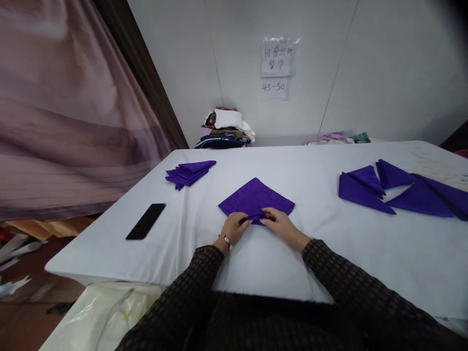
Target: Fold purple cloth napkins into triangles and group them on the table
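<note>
Two hands (235,227) on one purple cloth (256,196), one black slab (146,222).

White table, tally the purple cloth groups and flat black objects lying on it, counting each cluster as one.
Purple cloth groups: 3 (fanned pile; cloth held by left hand and right hand; loose cluster)
Flat black object: 1
Total: 4

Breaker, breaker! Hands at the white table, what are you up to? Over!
Left hand and right hand both pinching purple cloth. Cloth on white table, near edge gathered. Black slab off left, apart from both hands.
</note>
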Motion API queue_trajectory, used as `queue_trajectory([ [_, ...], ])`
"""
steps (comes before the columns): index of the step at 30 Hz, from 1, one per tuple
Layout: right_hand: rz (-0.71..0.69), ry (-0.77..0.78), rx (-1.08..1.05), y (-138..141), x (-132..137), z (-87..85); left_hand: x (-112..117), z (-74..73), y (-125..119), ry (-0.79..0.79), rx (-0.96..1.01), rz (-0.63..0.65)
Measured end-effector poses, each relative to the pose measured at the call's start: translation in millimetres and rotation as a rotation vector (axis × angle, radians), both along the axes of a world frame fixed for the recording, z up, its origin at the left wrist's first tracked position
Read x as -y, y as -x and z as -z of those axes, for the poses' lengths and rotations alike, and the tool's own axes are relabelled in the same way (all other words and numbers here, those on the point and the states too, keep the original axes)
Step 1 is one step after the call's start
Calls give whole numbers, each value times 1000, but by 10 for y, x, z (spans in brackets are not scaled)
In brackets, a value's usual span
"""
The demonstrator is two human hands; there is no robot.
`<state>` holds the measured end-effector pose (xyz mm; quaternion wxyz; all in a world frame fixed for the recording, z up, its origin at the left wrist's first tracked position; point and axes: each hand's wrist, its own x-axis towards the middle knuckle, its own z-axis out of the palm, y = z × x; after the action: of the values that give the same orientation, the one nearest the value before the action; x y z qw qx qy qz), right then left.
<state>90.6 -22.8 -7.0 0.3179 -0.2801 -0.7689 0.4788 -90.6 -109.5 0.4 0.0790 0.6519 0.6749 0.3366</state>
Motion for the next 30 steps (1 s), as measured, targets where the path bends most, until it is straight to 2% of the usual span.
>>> queue_trajectory([
  [10,-35,-92,39,52,34,-92,-9,43,35,14,30,15],
  [20,-60,-172,114,44,30,-70,4,20,-14,-69,60,50],
  [25,23,-207,28,29,58,-56,-2,-15,-51,-49,125,-4],
  [30,-37,-327,-45,25,64,-48,1,-5,-54,-50,131,-2],
])
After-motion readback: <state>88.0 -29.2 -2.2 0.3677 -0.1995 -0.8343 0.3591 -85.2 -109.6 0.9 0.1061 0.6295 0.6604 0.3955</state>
